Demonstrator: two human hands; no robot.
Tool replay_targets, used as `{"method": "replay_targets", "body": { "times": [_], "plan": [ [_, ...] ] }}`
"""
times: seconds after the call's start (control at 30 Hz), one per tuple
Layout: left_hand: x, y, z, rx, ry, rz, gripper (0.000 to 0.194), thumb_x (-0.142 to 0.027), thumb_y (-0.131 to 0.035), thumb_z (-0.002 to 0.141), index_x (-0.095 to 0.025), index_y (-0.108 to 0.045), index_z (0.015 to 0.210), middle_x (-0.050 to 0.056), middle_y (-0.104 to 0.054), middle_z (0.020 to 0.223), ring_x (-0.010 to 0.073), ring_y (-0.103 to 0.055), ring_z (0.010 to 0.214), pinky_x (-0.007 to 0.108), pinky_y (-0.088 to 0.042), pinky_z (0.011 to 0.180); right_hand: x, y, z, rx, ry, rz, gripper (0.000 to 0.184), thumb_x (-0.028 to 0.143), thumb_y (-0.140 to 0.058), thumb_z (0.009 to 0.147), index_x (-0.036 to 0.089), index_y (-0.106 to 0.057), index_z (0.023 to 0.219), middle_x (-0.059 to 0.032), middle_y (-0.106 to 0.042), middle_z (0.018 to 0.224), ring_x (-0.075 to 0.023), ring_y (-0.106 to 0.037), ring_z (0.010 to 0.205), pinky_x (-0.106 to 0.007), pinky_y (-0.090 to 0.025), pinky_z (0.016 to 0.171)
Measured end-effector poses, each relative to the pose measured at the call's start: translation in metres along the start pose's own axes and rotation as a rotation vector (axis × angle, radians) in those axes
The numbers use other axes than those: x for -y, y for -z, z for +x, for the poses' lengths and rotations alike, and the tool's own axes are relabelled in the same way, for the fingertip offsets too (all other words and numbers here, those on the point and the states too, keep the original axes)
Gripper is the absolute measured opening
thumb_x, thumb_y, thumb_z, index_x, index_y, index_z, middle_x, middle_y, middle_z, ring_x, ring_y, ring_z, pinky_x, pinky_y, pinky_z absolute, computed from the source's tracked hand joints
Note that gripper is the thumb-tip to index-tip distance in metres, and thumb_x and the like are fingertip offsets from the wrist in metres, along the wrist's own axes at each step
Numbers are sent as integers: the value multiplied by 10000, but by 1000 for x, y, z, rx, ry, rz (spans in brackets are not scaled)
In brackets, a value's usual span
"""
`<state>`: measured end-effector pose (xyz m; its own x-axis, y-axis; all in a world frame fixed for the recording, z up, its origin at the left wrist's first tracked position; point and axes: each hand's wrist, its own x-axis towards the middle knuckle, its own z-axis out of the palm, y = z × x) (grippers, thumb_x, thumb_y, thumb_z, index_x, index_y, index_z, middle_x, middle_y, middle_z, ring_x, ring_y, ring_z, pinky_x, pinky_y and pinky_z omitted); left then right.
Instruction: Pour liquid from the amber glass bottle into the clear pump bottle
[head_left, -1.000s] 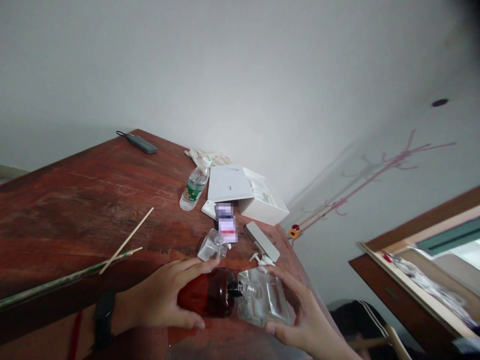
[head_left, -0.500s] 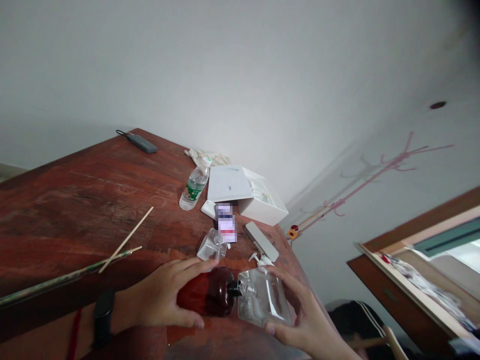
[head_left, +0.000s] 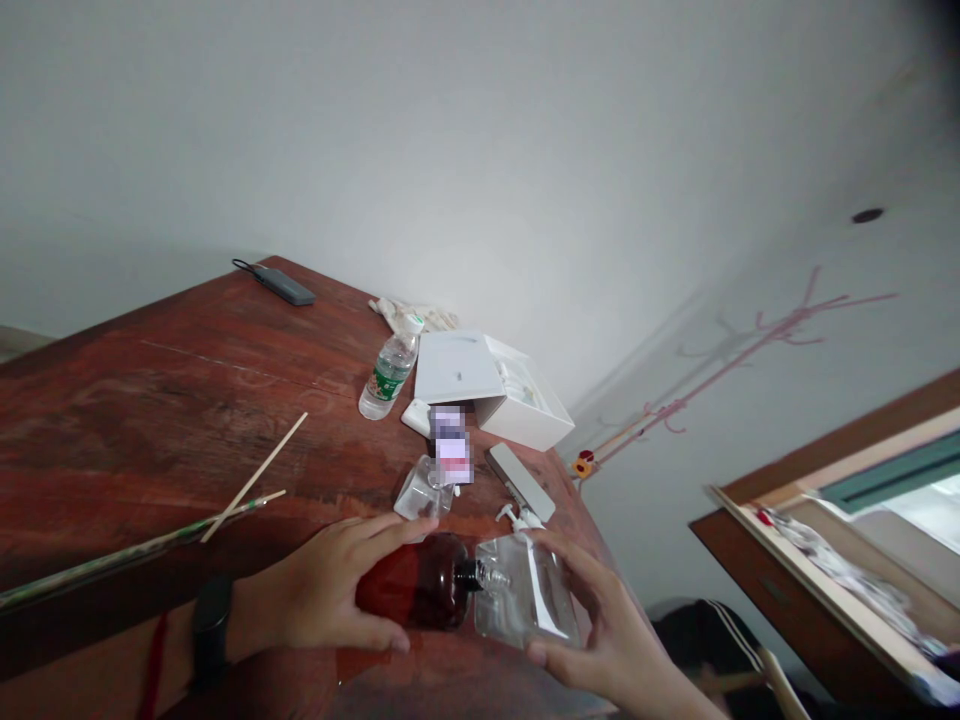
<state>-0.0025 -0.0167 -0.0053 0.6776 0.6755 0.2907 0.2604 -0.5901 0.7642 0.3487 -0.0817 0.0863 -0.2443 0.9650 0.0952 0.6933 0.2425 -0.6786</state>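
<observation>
My left hand [head_left: 337,585] is wrapped around a dark red-brown bottle [head_left: 431,580] with a black neck. Around the base end of a clear, square-sided bottle [head_left: 525,590] curl the fingers and thumb of my right hand [head_left: 592,620]. Both bottles lie on their sides, their necks pointing at each other and close together; I cannot tell whether they touch. Just beyond is another small clear bottle [head_left: 420,490], and white pump tops [head_left: 517,517] lie past the clear bottle.
On the wooden table [head_left: 187,390] stand a water bottle [head_left: 390,370] and an open white box [head_left: 525,425]. A long pale case [head_left: 523,482], a thin stick [head_left: 255,477], a wrapped bundle [head_left: 142,550] and a grey device [head_left: 281,284] lie about. A pixelated item [head_left: 452,450] is beside the box.
Almost nothing differs. The view has shifted very slightly, and both hands keep their hold on the two bottles in the same place.
</observation>
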Motion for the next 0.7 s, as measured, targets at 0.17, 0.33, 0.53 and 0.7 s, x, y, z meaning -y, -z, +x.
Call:
{"method": "replay_targets", "body": {
  "times": [0.17, 0.33, 0.53, 0.7],
  "plan": [
    [0, 1, 0, 11, 11, -9, 1091, -581, -973, 776, -349, -409, 1680, 74, -560, 1637, 389, -567, 1457, 504, -435, 1257, 2, 1, 1, 1, 27, -14, 888, 648, -914, 711, 250, -640, 1456, -194, -706, 1473, -450, -673, 1365, -646, -490, 1201],
    [1, 1, -2, -2, 5, -15, 1090, -601, -969, 773, -350, -415, 1678, 83, -563, 1634, 402, -573, 1447, 518, -427, 1261, 1, 2, -1, -11, 20, -11, 889, 648, -916, 710, 251, -635, 1454, -197, -709, 1461, -453, -672, 1364, -649, -504, 1186],
    [2, 0, -1, -14, -22, -18, 1073, -633, -948, 790, -347, -416, 1676, 92, -570, 1626, 397, -582, 1437, 516, -435, 1252, -1, 0, -2, -23, 32, -7, 884, 636, -909, 721, 253, -618, 1462, -198, -699, 1475, -457, -655, 1389, -655, -492, 1196],
    [4, -1, -1, -9, -24, -10, 1089, -616, -953, 790, -350, -394, 1686, 89, -552, 1642, 401, -562, 1458, 520, -423, 1262, -1, 0, -2, -29, 26, -37, 879, 646, -906, 715, 257, -632, 1453, -197, -708, 1466, -465, -668, 1369, -679, -497, 1183]
  ]
}}
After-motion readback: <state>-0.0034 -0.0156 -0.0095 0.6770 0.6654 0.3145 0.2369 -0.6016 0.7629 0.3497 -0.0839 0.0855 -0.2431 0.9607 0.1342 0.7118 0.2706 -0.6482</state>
